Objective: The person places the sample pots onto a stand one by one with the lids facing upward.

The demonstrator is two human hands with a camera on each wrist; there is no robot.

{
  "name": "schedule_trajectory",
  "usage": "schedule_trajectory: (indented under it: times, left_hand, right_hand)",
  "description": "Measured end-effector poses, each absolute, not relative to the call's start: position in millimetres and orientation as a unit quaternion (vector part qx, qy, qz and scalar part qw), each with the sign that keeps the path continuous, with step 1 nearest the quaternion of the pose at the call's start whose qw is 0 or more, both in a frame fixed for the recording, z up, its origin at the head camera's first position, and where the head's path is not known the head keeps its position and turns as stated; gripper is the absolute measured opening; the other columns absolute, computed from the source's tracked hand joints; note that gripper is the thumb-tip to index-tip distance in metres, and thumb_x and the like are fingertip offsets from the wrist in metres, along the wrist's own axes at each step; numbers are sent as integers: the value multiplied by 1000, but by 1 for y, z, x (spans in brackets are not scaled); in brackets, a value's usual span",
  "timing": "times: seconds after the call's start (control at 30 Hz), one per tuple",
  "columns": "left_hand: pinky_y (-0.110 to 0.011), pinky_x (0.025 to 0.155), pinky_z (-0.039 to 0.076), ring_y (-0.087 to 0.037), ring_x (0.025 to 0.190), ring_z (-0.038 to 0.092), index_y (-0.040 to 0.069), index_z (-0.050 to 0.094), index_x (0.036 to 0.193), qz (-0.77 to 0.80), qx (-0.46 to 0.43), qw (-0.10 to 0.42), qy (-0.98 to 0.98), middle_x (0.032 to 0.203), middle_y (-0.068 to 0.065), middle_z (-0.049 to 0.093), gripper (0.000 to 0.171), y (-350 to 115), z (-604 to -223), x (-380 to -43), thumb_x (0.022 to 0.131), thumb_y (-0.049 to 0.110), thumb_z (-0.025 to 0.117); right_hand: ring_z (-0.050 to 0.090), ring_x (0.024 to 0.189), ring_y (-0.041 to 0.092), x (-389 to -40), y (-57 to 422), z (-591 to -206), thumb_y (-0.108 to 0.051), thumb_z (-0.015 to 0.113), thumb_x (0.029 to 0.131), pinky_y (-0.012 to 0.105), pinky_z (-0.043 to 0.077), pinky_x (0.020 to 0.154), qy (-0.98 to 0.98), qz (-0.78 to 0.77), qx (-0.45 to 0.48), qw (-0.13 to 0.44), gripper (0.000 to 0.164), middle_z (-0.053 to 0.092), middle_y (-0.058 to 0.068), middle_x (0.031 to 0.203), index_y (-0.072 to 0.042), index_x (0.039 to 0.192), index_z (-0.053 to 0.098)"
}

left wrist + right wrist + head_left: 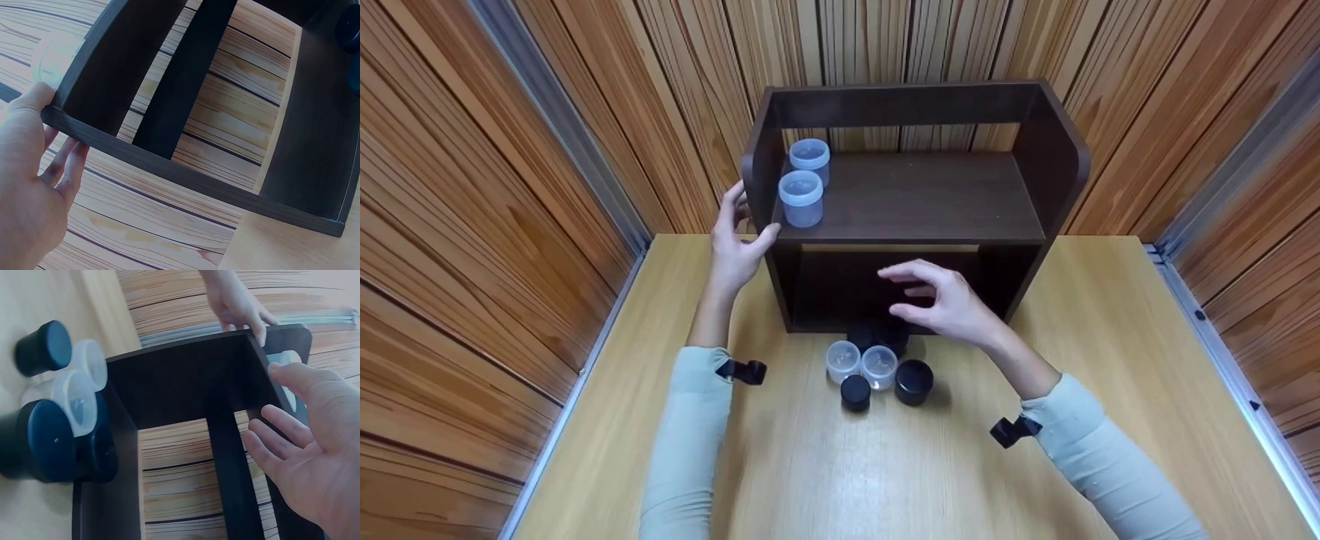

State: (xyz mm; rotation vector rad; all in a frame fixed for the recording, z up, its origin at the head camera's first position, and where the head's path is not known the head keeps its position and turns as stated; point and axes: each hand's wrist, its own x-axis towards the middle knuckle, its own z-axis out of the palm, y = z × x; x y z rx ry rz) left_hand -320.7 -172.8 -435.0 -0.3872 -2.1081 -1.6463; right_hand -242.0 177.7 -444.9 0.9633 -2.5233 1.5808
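My left hand [739,251] holds the left side of a dark brown two-tier shelf [915,240]. Its thumb lies at the front edge, and its fingers go round the outer side, as the left wrist view shows. Close by on the upper board stand two translucent lidded jars, a front jar [801,199] and a rear jar [810,159]. My right hand [949,304] hovers before the lower compartment, fingers loosely bent, holding nothing. Below it on the table cluster two clear jars [843,361] and several black jars [914,382], some half hidden in shadow by the shelf's foot.
The shelf stands on a light wooden table [810,472] against a wood-plank wall [690,112]. Side walls with metal rails [585,345] enclose the table. A small black jar [855,393] is the nearest of the cluster. Black wrist cameras [746,371] sit on both sleeves.
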Motion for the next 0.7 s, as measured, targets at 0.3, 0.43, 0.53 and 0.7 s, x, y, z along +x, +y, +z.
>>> schedule_trajectory:
  times: [0.3, 0.43, 0.53, 0.7]
  left_hand:
    - [-17, 65, 55, -31, 126, 64, 6, 51, 161, -593, -144, 225, -760, 150, -21, 65, 71, -172, -435, -320, 96, 4, 80]
    - [-18, 68, 56, -31, 126, 63, 6, 50, 162, -591, -147, 218, -763, 150, -21, 64, 71, -173, -435, -321, 98, 5, 79]
    - [-18, 68, 57, -29, 126, 63, 7, 50, 163, -592, -144, 213, -764, 151, -20, 63, 71, -174, -436, -321, 98, 6, 79]
    - [-18, 67, 57, -28, 126, 63, 8, 50, 163, -593, -143, 213, -763, 151, -20, 64, 71, -175, -436, -321, 98, 7, 80]
  right_hand:
    - [67, 143, 39, -240, 184, -461, -5, 85, 98, 62, 60, 113, -816, 480, 321, -16, 48, 73, 15, 149, -3, 145, 72]
    - [66, 142, 45, -240, 185, -470, -4, 86, 96, 65, 61, 111, -818, 473, 327, -25, 53, 71, 16, 151, -5, 148, 71]
    - [64, 141, 49, -240, 186, -477, -5, 88, 95, 66, 60, 110, -817, 469, 335, -39, 58, 68, 18, 153, -7, 150, 69]
    - [63, 141, 50, -240, 185, -486, -8, 89, 93, 66, 60, 111, -820, 450, 347, -73, 64, 65, 18, 154, -9, 153, 67]
